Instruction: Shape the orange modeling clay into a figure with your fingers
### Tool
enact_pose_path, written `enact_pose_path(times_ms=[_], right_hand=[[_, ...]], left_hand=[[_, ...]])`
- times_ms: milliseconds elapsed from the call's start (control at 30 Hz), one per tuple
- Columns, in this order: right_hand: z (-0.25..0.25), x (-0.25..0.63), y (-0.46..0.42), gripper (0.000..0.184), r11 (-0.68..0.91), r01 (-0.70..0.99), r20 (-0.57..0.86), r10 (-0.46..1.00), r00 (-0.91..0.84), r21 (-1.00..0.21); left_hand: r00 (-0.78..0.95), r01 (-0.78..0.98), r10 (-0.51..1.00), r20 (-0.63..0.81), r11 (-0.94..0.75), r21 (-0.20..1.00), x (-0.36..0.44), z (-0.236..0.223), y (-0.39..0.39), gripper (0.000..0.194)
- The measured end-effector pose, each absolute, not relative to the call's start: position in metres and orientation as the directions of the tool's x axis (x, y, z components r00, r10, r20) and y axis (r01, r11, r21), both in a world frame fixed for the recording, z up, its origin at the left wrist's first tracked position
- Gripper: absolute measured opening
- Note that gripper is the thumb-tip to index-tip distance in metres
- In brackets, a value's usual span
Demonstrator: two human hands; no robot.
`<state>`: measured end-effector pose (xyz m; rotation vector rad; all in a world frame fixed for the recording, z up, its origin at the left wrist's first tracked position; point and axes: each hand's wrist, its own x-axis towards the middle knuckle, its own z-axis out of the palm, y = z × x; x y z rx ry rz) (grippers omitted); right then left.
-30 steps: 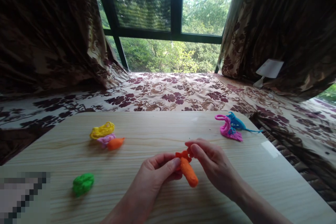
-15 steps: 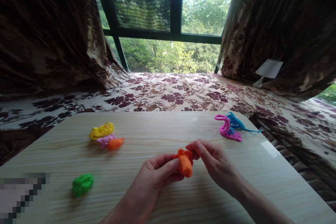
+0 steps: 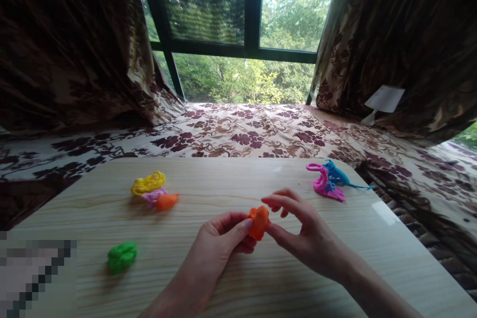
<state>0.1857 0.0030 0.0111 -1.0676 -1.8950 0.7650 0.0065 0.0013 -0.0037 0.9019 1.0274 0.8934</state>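
Observation:
An orange modelling-clay piece (image 3: 258, 223) with a rounded body and ruffled edge is held above the table's near middle. My left hand (image 3: 223, 238) pinches its left side between thumb and fingers. On the other side, my right hand (image 3: 305, 223) is spread, its thumb tip at the clay's right edge and its fingers raised apart from it. Part of the clay is hidden behind the left fingertips.
Yellow clay (image 3: 148, 183), lilac clay (image 3: 153, 198) and an orange lump (image 3: 167, 202) lie together at the left. Closer sits a green lump (image 3: 122, 257). Pink clay (image 3: 325, 186) and blue clay (image 3: 338, 175) rest at the table's (image 3: 223, 179) far right corner. A lamp (image 3: 383, 100) stands beyond.
The orange piece has been turned, its rounded end now facing up instead of toward me. My right hand has gone from pinched fingers by it to fingers spread.

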Motion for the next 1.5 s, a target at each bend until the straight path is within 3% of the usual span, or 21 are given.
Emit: enact_pose_path(times_ms=[133, 267, 367, 467, 933, 1100, 1233, 1400, 1500], right_hand=[[0.009, 0.186, 0.003, 0.014, 0.463, 0.422, 0.315, 0.872, -0.376, -0.779], [-0.001, 0.189, 0.009, 0.011, 0.418, 0.550, 0.228, 0.896, -0.382, -0.723], [-0.005, 0.191, 0.011, 0.010, 0.410, 0.634, 0.191, 0.902, -0.386, -0.656], [-0.004, 0.191, 0.010, 0.009, 0.421, 0.641, 0.194, 0.898, -0.396, -0.641], [-0.006, 0.188, 0.010, 0.007, 0.447, 0.670, 0.207, 0.889, -0.410, -0.593], [-0.012, 0.189, 0.008, 0.007, 0.476, 0.679, 0.231, 0.876, -0.424, -0.559], [-0.012, 0.193, 0.006, 0.006, 0.452, 0.657, 0.200, 0.883, -0.424, -0.604], [-0.004, 0.198, 0.005, 0.041, 0.467, 0.575, 0.244, 0.872, -0.424, -0.672], [-0.001, 0.196, 0.006, 0.021, 0.469, 0.544, 0.242, 0.866, -0.437, -0.696]], left_hand=[[0.163, 0.113, 0.959, -0.230, 0.214, 0.970, 0.003, 0.000, 0.003, 0.029], [-0.021, 0.406, 0.999, 0.042, -0.030, 0.913, -0.005, -0.003, 0.009, 0.023], [0.064, 0.500, 0.973, 0.220, -0.222, 0.837, -0.007, -0.009, 0.011, 0.017], [0.177, 0.567, 0.938, 0.298, -0.345, 0.748, -0.005, -0.015, 0.008, 0.019], [0.384, 0.671, 0.875, 0.295, -0.484, 0.562, 0.007, -0.022, 0.005, 0.026], [0.401, 0.688, 0.872, 0.282, -0.489, 0.536, 0.007, -0.021, 0.005, 0.022], [0.399, 0.688, 0.873, 0.279, -0.487, 0.538, 0.007, -0.021, 0.006, 0.022], [0.403, 0.686, 0.871, 0.281, -0.491, 0.538, 0.007, -0.021, 0.006, 0.024], [0.395, 0.679, 0.874, 0.283, -0.485, 0.550, 0.007, -0.021, 0.006, 0.023]])
